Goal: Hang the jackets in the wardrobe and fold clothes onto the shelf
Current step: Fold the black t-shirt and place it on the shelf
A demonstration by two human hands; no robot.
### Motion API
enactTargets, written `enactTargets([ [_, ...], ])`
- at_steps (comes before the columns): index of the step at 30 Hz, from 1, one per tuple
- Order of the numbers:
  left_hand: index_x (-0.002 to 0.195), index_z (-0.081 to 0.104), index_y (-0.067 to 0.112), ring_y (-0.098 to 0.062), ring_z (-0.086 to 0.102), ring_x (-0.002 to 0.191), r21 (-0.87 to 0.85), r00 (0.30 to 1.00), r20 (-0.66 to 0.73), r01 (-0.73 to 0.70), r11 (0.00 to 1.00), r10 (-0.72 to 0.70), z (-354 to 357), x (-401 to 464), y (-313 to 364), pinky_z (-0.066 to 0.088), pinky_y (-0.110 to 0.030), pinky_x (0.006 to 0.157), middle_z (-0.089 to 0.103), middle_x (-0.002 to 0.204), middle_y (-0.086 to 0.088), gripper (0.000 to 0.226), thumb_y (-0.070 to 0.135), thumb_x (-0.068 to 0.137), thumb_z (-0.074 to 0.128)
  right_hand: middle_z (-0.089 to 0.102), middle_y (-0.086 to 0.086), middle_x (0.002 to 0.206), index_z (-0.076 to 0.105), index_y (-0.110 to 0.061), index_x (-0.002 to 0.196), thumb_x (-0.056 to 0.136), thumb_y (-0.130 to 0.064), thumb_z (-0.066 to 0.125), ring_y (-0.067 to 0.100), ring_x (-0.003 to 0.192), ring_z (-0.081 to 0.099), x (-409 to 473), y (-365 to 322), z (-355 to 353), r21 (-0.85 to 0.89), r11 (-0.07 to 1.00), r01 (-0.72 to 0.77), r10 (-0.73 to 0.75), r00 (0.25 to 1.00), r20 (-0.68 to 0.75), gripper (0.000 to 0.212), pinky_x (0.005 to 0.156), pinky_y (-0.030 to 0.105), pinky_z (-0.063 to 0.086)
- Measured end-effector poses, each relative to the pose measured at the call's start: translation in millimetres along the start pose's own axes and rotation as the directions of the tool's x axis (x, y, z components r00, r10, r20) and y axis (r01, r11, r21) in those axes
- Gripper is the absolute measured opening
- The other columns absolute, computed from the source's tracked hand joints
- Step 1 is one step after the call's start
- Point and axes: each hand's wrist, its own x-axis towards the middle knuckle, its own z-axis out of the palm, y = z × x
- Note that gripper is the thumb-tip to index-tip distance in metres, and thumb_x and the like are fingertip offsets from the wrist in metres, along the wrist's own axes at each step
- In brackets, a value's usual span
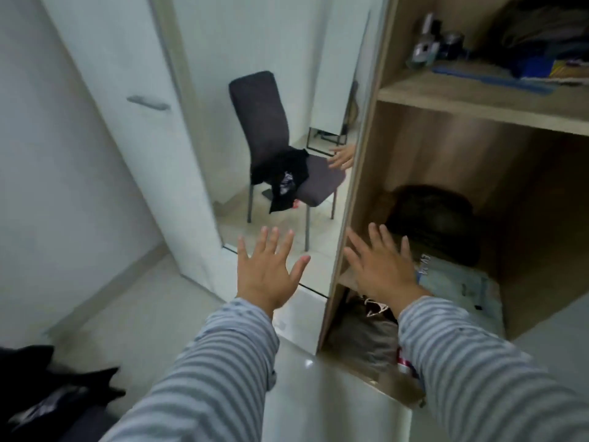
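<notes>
Both my hands are stretched out with fingers spread and hold nothing. My left hand (267, 271) hovers in front of a tall mirror (280, 122). My right hand (381, 266) hangs before the open wooden wardrobe (360, 193), over its middle shelf. That shelf carries a dark bundle (436, 218) at the back and a pale folded garment (462, 288) in front. A grey garment (366, 336) lies in the compartment below. Black clothing (41, 393) lies at the bottom left beside me.
The mirror reflects a dark chair (271, 135) with a black printed garment (283, 178) draped on its seat. The upper shelf (478, 100) bears bottles and stacked dark and blue clothes. A white door with a handle (148, 103) stands on the left. The floor is pale tile.
</notes>
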Motion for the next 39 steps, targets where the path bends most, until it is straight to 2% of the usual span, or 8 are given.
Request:
enactTargets([
  [4, 0.153, 0.0, 0.032, -0.016, -0.007, 0.149, 0.013, 0.975, -0.035, 0.219, 0.976, -0.218, -18, -65, -62, -0.007, -0.057, 0.116, 0.0, 0.162, 0.003, 0.068, 0.064, 0.093, 0.004, 0.008, 0.004, 0.161, 0.002, -0.041, 0.15, 0.098, -0.053, 0.01, 0.024, 0.149, 0.0, -6, -75, -6, 0.004, 0.981, 0.196, -0.196, 0.981, -0.013, 0.054, 0.116, 0.056, 0.003],
  [7, 0.153, 0.001, 0.031, -0.018, -0.006, 0.149, 0.0, 0.915, -0.03, 0.403, 0.915, -0.403, -25, -122, -115, -0.008, -0.057, 0.116, 0.002, 0.162, 0.002, 0.068, 0.063, 0.093, 0.005, 0.011, 0.006, 0.161, 0.003, -0.039, 0.151, 0.098, -0.053, 0.009, 0.025, 0.148, 0.005, -18, -144, -3, 0.023, 0.931, 0.365, -0.365, 0.931, -0.002, 0.056, 0.116, 0.056, 0.007],
  [10, 0.153, 0.002, 0.025, -0.02, -0.004, 0.149, 0.016, 0.821, 0.0, 0.57, 0.821, -0.57, -22, -185, -168, -0.003, -0.058, 0.116, 0.005, 0.162, 0.0, 0.067, 0.056, 0.096, 0.019, 0.012, 0.006, 0.161, 0.004, -0.037, 0.151, 0.098, -0.054, 0.005, 0.025, 0.148, 0.007, -39, -217, 7, 0.007, 0.854, 0.52, -0.52, 0.854, 0.027, 0.057, 0.116, 0.054, 0.011],
  [15, 0.153, 0.002, 0.024, -0.02, -0.001, 0.149, -0.058, 0.612, 0.091, 0.791, 0.609, -0.786, -9, -288, -248, 0.004, -0.054, 0.119, 0.01, 0.161, 0.001, 0.069, 0.038, 0.096, 0.038, 0.017, 0.008, 0.159, 0.024, -0.029, 0.149, 0.1, -0.044, 0.026, 0.025, 0.145, 0.018, -74, -334, 31, 0.071, 0.683, 0.727, -0.73, 0.679, 0.077, 0.051, 0.115, 0.048, 0.021],
  [20, 0.152, 0.012, 0.024, -0.019, 0.004, 0.149, -0.13, 0.423, 0.169, 0.905, 0.405, -0.89, 10, -368, -326, 0.007, -0.052, 0.119, 0.018, 0.159, 0.001, 0.066, 0.032, 0.095, 0.044, 0.018, 0.006, 0.158, 0.037, -0.027, 0.142, 0.1, -0.037, 0.036, 0.028, 0.138, 0.033, -107, -440, 60, 0.112, 0.578, 0.808, -0.814, 0.561, 0.151, 0.044, 0.107, 0.042, 0.036],
  [24, 0.152, 0.016, 0.023, -0.019, 0.007, 0.149, -0.168, 0.329, 0.225, 0.94, 0.296, -0.917, 27, -410, -386, 0.01, -0.051, 0.119, 0.019, 0.158, 0.001, 0.063, 0.03, 0.095, 0.042, 0.015, 0.002, 0.159, 0.04, -0.029, 0.14, 0.099, -0.035, 0.039, 0.027, 0.136, 0.034, -130, -516, 88, 0.134, 0.537, 0.833, -0.833, 0.499, 0.238, 0.041, 0.102, 0.041, 0.039],
  [32, 0.148, 0.023, 0.024, -0.019, 0.015, 0.147, -0.159, 0.261, 0.303, 0.962, 0.222, -0.916, 73, -447, -481, 0.016, -0.049, 0.117, 0.025, 0.155, 0.002, 0.06, 0.029, 0.093, 0.046, 0.022, 0.002, 0.157, 0.044, -0.028, 0.138, 0.096, -0.031, 0.044, 0.026, 0.137, 0.034, -159, -632, 152, 0.19, 0.436, 0.88, -0.872, 0.36, 0.332, 0.042, 0.099, 0.04, 0.043],
  [39, 0.145, 0.029, 0.025, -0.021, 0.025, 0.143, -0.175, 0.28, 0.325, 0.956, 0.234, -0.903, 157, -435, -569, 0.025, -0.049, 0.114, 0.031, 0.151, 0.002, 0.061, 0.025, 0.089, 0.053, 0.026, 0.003, 0.154, 0.038, -0.027, 0.141, 0.094, -0.031, 0.049, 0.024, 0.14, 0.027, -160, -726, 258, 0.208, 0.317, 0.925, -0.89, 0.214, 0.403, 0.048, 0.106, 0.042, 0.039],
])
